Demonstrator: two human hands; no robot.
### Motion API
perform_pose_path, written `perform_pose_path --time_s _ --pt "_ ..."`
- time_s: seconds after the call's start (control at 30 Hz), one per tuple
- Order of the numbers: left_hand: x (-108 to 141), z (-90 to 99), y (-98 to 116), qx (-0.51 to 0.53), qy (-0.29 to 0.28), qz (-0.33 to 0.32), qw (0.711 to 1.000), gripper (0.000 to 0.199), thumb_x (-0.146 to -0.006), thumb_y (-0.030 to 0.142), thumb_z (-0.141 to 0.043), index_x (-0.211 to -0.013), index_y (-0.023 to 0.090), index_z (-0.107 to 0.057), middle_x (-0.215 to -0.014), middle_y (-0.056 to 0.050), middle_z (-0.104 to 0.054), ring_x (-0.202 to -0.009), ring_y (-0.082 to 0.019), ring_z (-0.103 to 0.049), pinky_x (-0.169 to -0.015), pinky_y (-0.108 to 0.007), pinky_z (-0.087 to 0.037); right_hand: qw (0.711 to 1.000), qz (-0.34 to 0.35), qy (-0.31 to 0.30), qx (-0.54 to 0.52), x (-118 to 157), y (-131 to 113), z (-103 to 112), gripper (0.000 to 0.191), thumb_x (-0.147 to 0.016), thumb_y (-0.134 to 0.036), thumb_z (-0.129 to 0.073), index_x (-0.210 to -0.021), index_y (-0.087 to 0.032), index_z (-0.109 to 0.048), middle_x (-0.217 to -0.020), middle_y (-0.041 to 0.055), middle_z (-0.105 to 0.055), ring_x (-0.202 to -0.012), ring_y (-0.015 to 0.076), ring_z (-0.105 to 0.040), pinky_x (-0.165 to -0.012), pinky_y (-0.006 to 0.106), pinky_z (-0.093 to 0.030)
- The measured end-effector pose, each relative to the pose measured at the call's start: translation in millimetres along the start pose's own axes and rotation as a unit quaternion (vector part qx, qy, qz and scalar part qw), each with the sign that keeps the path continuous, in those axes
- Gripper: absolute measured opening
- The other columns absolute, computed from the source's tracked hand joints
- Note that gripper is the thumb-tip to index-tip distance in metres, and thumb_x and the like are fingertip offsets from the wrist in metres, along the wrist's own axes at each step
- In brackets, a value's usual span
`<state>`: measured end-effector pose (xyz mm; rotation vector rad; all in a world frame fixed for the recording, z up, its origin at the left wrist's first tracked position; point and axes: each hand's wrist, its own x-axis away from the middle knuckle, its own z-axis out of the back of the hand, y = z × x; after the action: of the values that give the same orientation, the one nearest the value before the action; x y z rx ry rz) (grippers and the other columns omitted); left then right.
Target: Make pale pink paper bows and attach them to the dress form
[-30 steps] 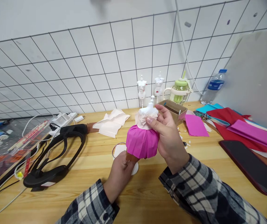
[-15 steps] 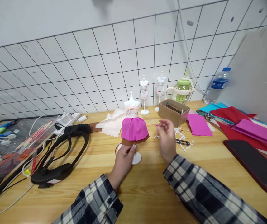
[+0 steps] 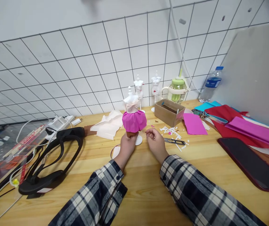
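And here's the small white dress-form mannequin point(image 3: 134, 121), dressed in a pale pink bodice with a bow and a full, gathered magenta skirt, standing up out of the left hand point(image 3: 127, 145), its skirt right above those fingers! The right hand point(image 3: 156, 144) sits just beside the form, to its right and apart from the skirt.

Look at the pose: both forearms reach in from the near edge in plaid cuffs, the left hand upright under the skirt, the right low over the pale wooden table point(image 3: 139, 194), back of the hand facing the camera.

Now the fingers! The left ones are clamped on the mannequin below the skirt, with its round white base point(image 3: 138, 140) peeking out alongside. The right ones curl in toward the thumb; whether the tips meet or pinch anything can't be told from here.

Just right of that hand lie black-handled metal thread snips point(image 3: 176, 142) and a scatter of thin white scraps point(image 3: 172, 131), with an open brown cardboard box point(image 3: 168, 114) behind them.
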<state>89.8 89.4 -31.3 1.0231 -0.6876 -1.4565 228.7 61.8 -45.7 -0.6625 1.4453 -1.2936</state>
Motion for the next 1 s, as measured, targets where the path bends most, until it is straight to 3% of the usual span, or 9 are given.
perform_pose_path --time_s 0.13,0.3,0.5,0.6,0.7,0.77,0.87,0.93,1.0 --pt "-17.1 -9.2 -4.7 -0.039 -0.029 -0.028 0.998 0.03 -0.079 0.04 -0.058 -0.079 0.013 -0.07 -0.071 -0.006 -0.069 -0.066 -0.019 -0.059 -0.058 -0.026 -0.039 1.0 0.004 0.005 -0.001 -0.2 -5.1 1.8 0.015 -0.076 -0.018 -0.048 -0.081 -0.021 -0.061 -0.067 -0.0022 -0.052 -0.059 0.0144 -0.044 -0.059 0.027 -0.036" --pt "-26.3 -13.1 -3.4 -0.105 -0.038 -0.047 0.993 0.03 -0.081 0.039 -0.057 -0.077 0.013 -0.07 -0.07 -0.008 -0.07 -0.066 -0.022 -0.063 -0.058 -0.028 -0.041 1.0 0.012 -0.005 0.008 -0.6 -10.2 2.0 0.016 -0.074 -0.013 -0.046 -0.075 -0.02 -0.061 -0.072 -0.0007 -0.055 -0.058 0.0136 -0.044 -0.058 0.028 -0.036" --pt "-26.5 -1.3 -1.0 -0.183 -0.02 -0.064 0.981 0.033 -0.075 0.037 -0.068 -0.098 0.013 -0.069 -0.097 -0.013 -0.072 -0.088 -0.026 -0.066 -0.075 -0.032 -0.047 0.999 0.017 -0.017 0.035 -4.7 -2.5 5.1 0.019 -0.073 -0.011 -0.045 -0.075 -0.019 -0.063 -0.072 -0.0008 -0.055 -0.058 0.0136 -0.045 -0.058 0.027 -0.036" --pt "-24.4 8.8 -1.0 -0.223 -0.03 -0.074 0.972 0.031 -0.075 0.031 -0.067 -0.1 0.013 -0.069 -0.098 -0.013 -0.071 -0.091 -0.026 -0.065 -0.078 -0.033 -0.047 0.998 0.033 -0.031 0.051 -4.1 -0.9 6.3 0.02 -0.072 -0.01 -0.046 -0.075 -0.019 -0.063 -0.073 -0.0004 -0.056 -0.059 0.0138 -0.046 -0.059 0.027 -0.036" --pt "-18.7 23.6 4.4 -0.253 -0.03 -0.1 0.962 0.025 -0.081 0.03 -0.06 -0.098 0.014 -0.07 -0.1 -0.013 -0.07 -0.096 -0.027 -0.062 -0.085 -0.036 -0.045 0.995 0.06 -0.047 0.067 -2.1 -3.1 7.8 0.02 -0.071 -0.009 -0.047 -0.075 -0.019 -0.064 -0.075 0.0007 -0.059 -0.064 0.0152 -0.049 -0.062 0.028 -0.037" --pt "-13.3 38.8 9.2 -0.283 0.0 -0.122 0.951 0.026 -0.085 0.031 -0.054 -0.097 0.014 -0.071 -0.101 -0.014 -0.068 -0.101 -0.03 -0.058 -0.091 -0.042 -0.041 0.993 0.078 -0.052 0.075 -0.7 -5.7 9.6 0.021 -0.071 -0.008 -0.047 -0.075 -0.02 -0.064 -0.076 0.0014 -0.06 -0.068 0.0163 -0.05 -0.064 0.028 -0.037" --pt "-3.1 70.9 8.7 -0.379 0.061 -0.18 0.906 0.028 -0.09 0.032 -0.048 -0.101 0.02 -0.07 -0.095 -0.01 -0.069 -0.094 -0.029 -0.057 -0.086 -0.042 -0.04 0.988 0.112 -0.052 0.092 1.5 -9.6 13.4 0.022 -0.072 -0.007 -0.047 -0.075 -0.02 -0.064 -0.079 0.0022 -0.061 -0.072 0.0175 -0.052 -0.068 0.03 -0.039" --pt "5.7 95.6 0.5 -0.383 0.035 -0.197 0.902 0.029 -0.091 0.035 -0.047 -0.095 0.018 -0.07 -0.088 -0.009 -0.069 -0.086 -0.026 -0.058 -0.082 -0.039 -0.041 0.983 0.138 -0.057 0.104 3.2 -11.9 15.8 0.022 -0.073 -0.006 -0.047 -0.075 -0.02 -0.063 -0.08 0.0026 -0.062 -0.076 0.0183 -0.054 -0.072 0.031 -0.04" --pt "15.5 118.3 -11.2 -0.359 -0.028 -0.205 0.91 0.03 -0.09 0.04 -0.05 -0.089 0.018 -0.07 -0.085 -0.008 -0.069 -0.085 -0.024 -0.058 -0.08 -0.036 -0.041 0.979 0.157 -0.07 0.11 5.4 -14.1 17.4 0.022 -0.073 -0.005 -0.047 -0.076 -0.02 -0.063 -0.082 0.003 -0.063 -0.081 0.0191 -0.056 -0.076 0.032 -0.042"
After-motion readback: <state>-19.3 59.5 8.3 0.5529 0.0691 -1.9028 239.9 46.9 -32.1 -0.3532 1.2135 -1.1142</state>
